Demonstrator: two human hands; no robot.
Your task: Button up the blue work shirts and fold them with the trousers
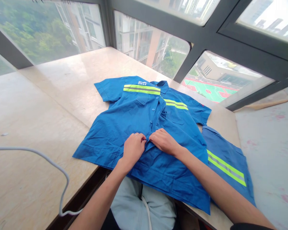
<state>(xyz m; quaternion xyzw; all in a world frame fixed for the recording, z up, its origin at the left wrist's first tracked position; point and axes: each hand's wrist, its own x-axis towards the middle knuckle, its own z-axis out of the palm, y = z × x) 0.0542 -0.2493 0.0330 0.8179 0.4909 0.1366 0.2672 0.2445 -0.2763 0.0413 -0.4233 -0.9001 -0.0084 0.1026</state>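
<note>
A blue short-sleeved work shirt (124, 124) with yellow reflective stripes lies front-up on a beige stone ledge (50, 105), its hem hanging over the near edge. My left hand (133, 148) and my right hand (163, 140) meet at the shirt's button placket, low on the front. Both hands have their fingers curled and pinch the fabric edges together there. A ring shows on my left hand.
A second blue garment (227, 163) with a reflective stripe lies to the right. A white cable (50, 164) runs across the ledge at left. Windows with dark frames (201, 35) enclose the far side. A pale speckled surface (271, 150) lies at right.
</note>
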